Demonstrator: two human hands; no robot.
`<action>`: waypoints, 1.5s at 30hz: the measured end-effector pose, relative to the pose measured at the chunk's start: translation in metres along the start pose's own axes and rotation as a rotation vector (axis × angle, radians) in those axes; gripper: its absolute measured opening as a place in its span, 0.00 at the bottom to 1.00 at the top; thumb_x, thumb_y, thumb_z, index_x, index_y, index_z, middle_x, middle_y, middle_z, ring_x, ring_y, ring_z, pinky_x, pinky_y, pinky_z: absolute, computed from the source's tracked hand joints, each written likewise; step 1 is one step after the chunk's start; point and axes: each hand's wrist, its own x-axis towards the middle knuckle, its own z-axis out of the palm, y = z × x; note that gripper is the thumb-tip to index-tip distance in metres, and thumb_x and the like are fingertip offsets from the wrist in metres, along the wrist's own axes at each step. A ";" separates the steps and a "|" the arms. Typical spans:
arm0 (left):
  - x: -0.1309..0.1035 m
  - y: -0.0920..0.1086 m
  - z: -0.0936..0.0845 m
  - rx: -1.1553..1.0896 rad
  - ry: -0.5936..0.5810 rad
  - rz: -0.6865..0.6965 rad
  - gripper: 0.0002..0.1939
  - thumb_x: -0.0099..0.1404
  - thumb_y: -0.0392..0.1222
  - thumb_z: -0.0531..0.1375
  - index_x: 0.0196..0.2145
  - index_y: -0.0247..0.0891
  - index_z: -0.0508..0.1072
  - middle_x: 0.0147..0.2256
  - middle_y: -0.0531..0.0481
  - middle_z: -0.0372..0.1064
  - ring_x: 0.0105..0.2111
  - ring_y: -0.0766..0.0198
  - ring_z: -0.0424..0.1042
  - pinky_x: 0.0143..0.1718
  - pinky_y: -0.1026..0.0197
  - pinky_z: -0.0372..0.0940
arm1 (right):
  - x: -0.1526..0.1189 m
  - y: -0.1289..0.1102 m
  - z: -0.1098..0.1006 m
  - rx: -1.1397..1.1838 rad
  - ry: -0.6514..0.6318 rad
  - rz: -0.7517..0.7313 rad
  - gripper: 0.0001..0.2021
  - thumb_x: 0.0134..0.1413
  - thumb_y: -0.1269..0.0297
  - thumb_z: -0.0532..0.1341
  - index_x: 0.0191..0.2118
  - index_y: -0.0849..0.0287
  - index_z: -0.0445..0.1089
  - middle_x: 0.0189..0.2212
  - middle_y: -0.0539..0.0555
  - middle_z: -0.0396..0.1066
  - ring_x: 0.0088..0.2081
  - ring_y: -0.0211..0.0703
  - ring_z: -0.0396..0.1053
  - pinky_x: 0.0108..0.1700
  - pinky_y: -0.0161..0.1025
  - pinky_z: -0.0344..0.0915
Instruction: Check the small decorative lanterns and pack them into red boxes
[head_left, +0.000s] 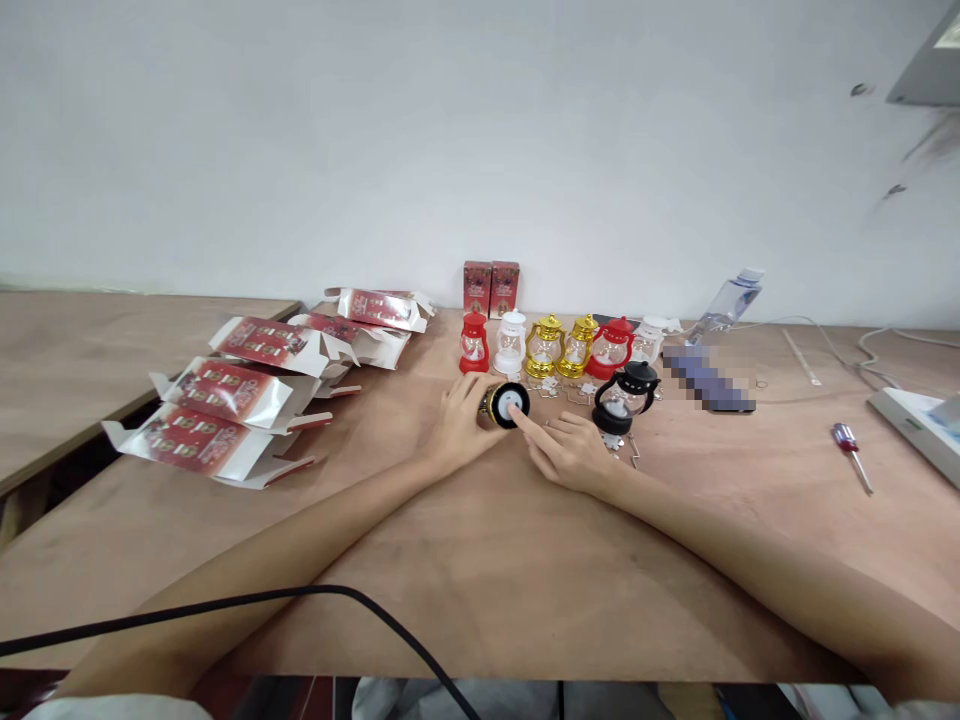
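Note:
My left hand (466, 420) is wrapped round a small toy lantern (520, 390) with a dark rim, tipped so that its base with a white disc faces me. The rest of that lantern is mostly hidden by my fingers. The stretched index finger of my right hand (574, 450) touches the white disc, while its other fingers are loosely bent around nothing. Just right of that hand stands a black lantern (628, 395). Behind both hands is a row of lanterns, including a red lantern (474, 345), a white lantern (511, 343) and a gold lantern (545, 347).
Several opened red-and-white boxes (199, 440) lie at the left, and two upright red boxes (477, 290) stand by the wall. Small metal pieces (581, 392) lie before the row. Rightward are a water bottle (726, 308), a screwdriver (851, 455) and a white tray (919, 430).

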 end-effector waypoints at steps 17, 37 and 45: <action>0.003 -0.001 -0.002 -0.119 0.052 0.003 0.18 0.54 0.37 0.63 0.44 0.38 0.68 0.44 0.46 0.67 0.47 0.55 0.67 0.48 0.55 0.62 | -0.025 -0.007 -0.040 0.017 -0.073 0.170 0.06 0.55 0.72 0.57 0.37 0.63 0.70 0.25 0.55 0.72 0.30 0.43 0.62 0.33 0.40 0.55; 0.001 -0.007 0.000 -0.025 0.253 0.073 0.18 0.54 0.40 0.65 0.43 0.38 0.67 0.44 0.44 0.63 0.48 0.53 0.64 0.50 0.50 0.62 | -0.020 -0.010 -0.044 -0.012 -0.163 -0.156 0.12 0.62 0.77 0.49 0.42 0.64 0.68 0.25 0.54 0.67 0.28 0.41 0.60 0.33 0.38 0.57; 0.007 -0.004 0.001 -0.384 0.284 -0.187 0.23 0.51 0.48 0.67 0.42 0.39 0.65 0.42 0.48 0.67 0.45 0.57 0.67 0.50 0.54 0.62 | -0.026 -0.009 -0.032 0.307 0.159 0.484 0.14 0.60 0.75 0.49 0.50 0.58 0.61 0.34 0.55 0.67 0.34 0.40 0.67 0.34 0.37 0.65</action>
